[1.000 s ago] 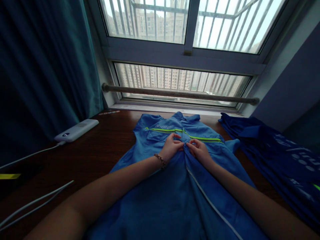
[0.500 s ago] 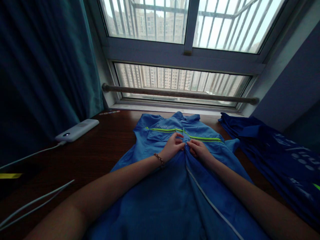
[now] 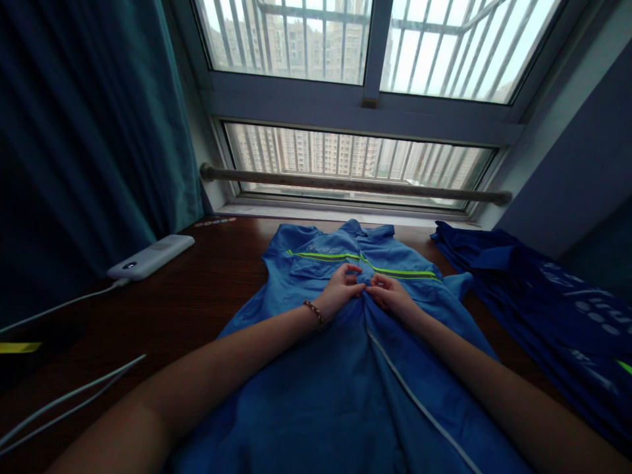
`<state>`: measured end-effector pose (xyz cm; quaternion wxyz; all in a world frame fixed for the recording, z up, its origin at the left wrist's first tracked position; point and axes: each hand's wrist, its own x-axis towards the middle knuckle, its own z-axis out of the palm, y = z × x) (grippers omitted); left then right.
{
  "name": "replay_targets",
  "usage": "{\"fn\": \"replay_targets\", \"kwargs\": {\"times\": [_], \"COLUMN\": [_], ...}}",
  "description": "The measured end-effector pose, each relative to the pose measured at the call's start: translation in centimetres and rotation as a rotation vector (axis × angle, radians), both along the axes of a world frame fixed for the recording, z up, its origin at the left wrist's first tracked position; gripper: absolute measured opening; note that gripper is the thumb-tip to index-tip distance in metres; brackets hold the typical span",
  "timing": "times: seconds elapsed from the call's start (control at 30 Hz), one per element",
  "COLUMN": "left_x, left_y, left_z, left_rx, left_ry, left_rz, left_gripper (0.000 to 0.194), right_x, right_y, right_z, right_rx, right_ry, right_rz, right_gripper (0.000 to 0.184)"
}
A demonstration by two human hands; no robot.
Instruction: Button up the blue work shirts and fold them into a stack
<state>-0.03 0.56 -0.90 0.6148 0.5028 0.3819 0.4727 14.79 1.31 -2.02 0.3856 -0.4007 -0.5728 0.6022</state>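
Note:
A blue work shirt (image 3: 306,382) with yellow-green stripes across the chest lies spread on the dark wooden table, its collar toward the window. At the front opening, just below the stripes, my left hand (image 3: 342,289) pinches the edge of the fabric. Close beside it on the right, my right hand (image 3: 390,293) also has its fingers closed on the front edge. The fingertips nearly meet over the placket, and whatever small part lies between them is hidden. A pale line runs down the shirt front below my right hand.
Darker blue folded clothing (image 3: 538,296) with white print lies on the right. On the left are a white power bank (image 3: 152,257) with a cable, and a loose white cable (image 3: 74,395). Behind the table (image 3: 222,263) a metal rail (image 3: 345,183) crosses the window; a curtain (image 3: 99,131) hangs left.
My right hand's fingers have shifted slightly at the front edge, the index finger lifting a little. My left hand stays nearly still, and the shirt lies as before.

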Motion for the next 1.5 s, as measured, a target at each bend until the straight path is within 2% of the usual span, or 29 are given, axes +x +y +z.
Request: {"fn": "replay_targets", "kwargs": {"times": [0.17, 0.5, 0.73, 0.83, 1.0, 1.1, 1.3, 1.4, 1.5], "left_x": [0.0, -0.2, -0.2, -0.3, -0.6, -0.8, -1.3, -1.8, -2.4], "left_y": [0.2, 0.2, 0.7, 0.9, 1.3, 1.7, 2.9, 4.0, 5.6], "left_z": [-0.5, -0.6, -1.2, -1.3, -2.0, -2.5, -3.0, -3.0, -2.8], "left_rx": [-0.002, 0.020, 0.063, 0.083, 0.286, 0.407, 0.511, 0.576, 0.659], "left_ry": [0.016, 0.057, 0.036, 0.094, 0.333, 0.461, 0.555, 0.637, 0.732], "left_rz": [0.017, -0.016, -0.052, -0.075, -0.023, 0.047, 0.040, 0.093, 0.121], "left_gripper": [0.036, 0.037, 0.037, 0.036, 0.030, 0.031, 0.028, 0.028, 0.029], "right_x": [-0.1, -0.1, 0.0, 0.0, 0.2, 0.3, -0.1, -0.7, -1.1], "right_y": [-0.1, -0.2, -0.1, -0.1, -0.7, -1.2, -2.3, -2.8, -1.9], "right_z": [0.0, -0.2, -0.3, 0.2, 1.4, 1.6, 1.7, 1.2, 0.1], "right_rx": [0.006, 0.068, 0.037, 0.011, -0.125, -0.129, -0.109, 0.000, 0.089], "right_ry": [-0.026, -0.083, -0.028, -0.086, -0.337, -0.456, -0.512, -0.564, -0.520], "right_rz": [0.001, 0.016, -0.005, -0.003, 0.081, 0.161, -0.009, -0.049, -0.066], "right_gripper": [0.028, 0.034, 0.035, 0.036, 0.035, 0.030, 0.031, 0.021, 0.017]}}
